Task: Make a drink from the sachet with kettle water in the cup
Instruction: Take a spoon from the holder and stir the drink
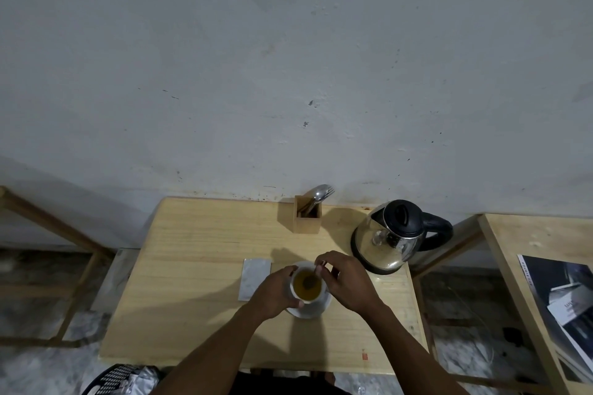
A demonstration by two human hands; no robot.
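Observation:
A white cup (308, 298) full of yellow-brown drink stands on a white saucer (316, 309) in the middle of the wooden table (192, 282). My left hand (274, 293) wraps the cup's left side. My right hand (345, 282) pinches the handle of a spoon (310, 280) whose bowl sits in the drink. The steel kettle (391, 239) with black lid and handle stands to the right behind the cup. A silvery flat sachet (253, 279) lies just left of the cup.
A wooden box (306, 218) holding a spoon and fork stands at the table's back edge near the wall. A second wooden table (513, 266) with papers is at the right. A black basket (118, 378) with foil scraps sits on the floor at the lower left.

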